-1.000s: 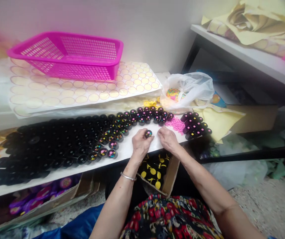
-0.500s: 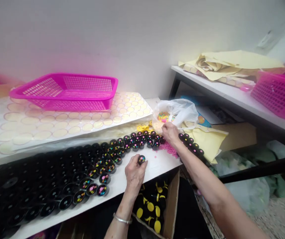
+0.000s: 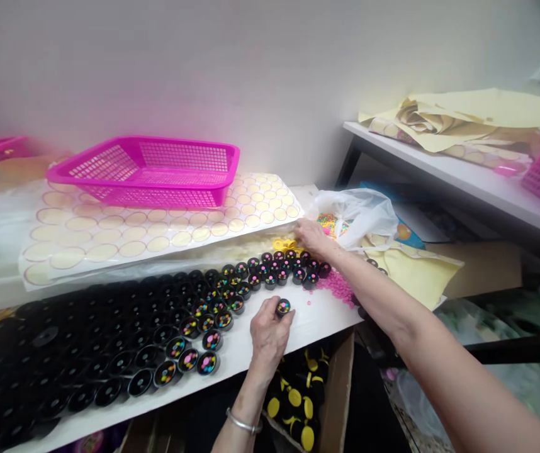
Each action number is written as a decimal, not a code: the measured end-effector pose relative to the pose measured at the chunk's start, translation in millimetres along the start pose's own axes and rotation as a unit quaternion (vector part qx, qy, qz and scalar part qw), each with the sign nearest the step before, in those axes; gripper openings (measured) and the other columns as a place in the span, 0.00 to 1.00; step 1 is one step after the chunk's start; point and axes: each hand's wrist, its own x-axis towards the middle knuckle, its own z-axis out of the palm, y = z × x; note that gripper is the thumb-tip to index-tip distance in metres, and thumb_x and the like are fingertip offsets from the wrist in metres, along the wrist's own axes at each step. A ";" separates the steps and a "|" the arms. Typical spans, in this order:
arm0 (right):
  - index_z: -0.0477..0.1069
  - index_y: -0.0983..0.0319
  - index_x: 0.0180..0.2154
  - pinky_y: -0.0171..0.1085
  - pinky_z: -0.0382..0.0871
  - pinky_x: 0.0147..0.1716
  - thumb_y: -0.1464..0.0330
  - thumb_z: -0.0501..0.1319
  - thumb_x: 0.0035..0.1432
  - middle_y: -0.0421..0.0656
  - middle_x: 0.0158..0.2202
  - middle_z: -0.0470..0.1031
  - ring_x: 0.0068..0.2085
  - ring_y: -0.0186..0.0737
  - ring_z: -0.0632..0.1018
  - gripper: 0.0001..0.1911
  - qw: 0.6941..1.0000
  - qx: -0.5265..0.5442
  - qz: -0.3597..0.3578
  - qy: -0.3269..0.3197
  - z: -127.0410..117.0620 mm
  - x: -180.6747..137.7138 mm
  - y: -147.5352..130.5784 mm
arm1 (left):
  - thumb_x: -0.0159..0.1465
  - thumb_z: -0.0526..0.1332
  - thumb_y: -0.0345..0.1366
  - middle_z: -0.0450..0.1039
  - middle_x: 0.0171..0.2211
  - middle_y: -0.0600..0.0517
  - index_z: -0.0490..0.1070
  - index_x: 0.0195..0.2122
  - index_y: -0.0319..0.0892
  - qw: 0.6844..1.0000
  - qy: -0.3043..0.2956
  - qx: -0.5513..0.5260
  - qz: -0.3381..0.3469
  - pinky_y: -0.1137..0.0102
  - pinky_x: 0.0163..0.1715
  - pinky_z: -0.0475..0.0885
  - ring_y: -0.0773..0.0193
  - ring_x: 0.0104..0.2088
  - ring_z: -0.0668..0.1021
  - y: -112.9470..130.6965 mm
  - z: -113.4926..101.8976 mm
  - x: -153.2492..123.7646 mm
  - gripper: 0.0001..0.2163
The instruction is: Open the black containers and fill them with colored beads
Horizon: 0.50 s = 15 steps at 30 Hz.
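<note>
My left hand [image 3: 270, 336] grips a small round black cup [image 3: 282, 307] between thumb and fingers, just above the white tabletop. Colourful beads and a pink disc show inside the cup. At the back of the table, my right hand [image 3: 315, 239] is reaching to a pile of yellow plastic pieces [image 3: 284, 244]. Its fingers are curled together beside the pile, and what they hold, if anything, is hidden. Below that hand stand several bead-filled black cups [image 3: 270, 270]. Small pink pieces [image 3: 336, 286] lie loose to their right.
Rows of black cups [image 3: 109, 340] cover the table's left side. Behind them, a pink basket [image 3: 157, 195] sits on sticker sheets [image 3: 147, 233]. A clear plastic bag [image 3: 369, 211] contains colourful beads. Below the table edge, a cardboard box [image 3: 338, 390] holds black and yellow parts. A white shelf [image 3: 440, 157] stands right.
My right hand has moved left from the bead bag's opening to the yellow pieces. My left hand still holds the black cup. The camera view has turned slightly left.
</note>
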 end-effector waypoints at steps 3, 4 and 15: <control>0.72 0.65 0.34 0.37 0.60 0.37 0.75 0.52 0.53 0.50 0.40 0.70 0.39 0.41 0.70 0.10 0.996 0.053 -0.010 0.073 -10.1 -12.1 2.6 | 0.52 0.62 0.36 0.68 0.28 0.56 0.71 0.36 0.43 1.000 -0.011 -0.003 -0.015 0.74 0.27 0.66 0.69 0.26 0.70 1.1 0.8 0.9 0.09; 0.71 0.65 0.33 0.36 0.60 0.37 0.75 0.51 0.53 0.48 0.38 0.70 0.38 0.40 0.70 0.10 0.988 0.097 -0.004 0.120 -13.4 -20.4 -0.2 | 0.51 0.63 0.36 0.68 0.28 0.56 0.71 0.36 0.43 1.000 -0.015 -0.007 -0.018 0.73 0.28 0.66 0.69 0.26 0.70 1.4 1.1 1.7 0.11; 0.68 0.60 0.32 0.38 0.69 0.39 0.75 0.56 0.54 0.44 0.36 0.72 0.38 0.37 0.74 0.05 0.852 0.437 -0.062 0.282 4.0 -183.8 -104.5 | 0.54 0.61 0.40 0.64 0.19 0.56 0.72 0.26 0.37 0.924 0.089 -0.334 -0.163 0.76 0.20 0.60 0.74 0.19 0.63 39.0 -22.7 -26.0 0.10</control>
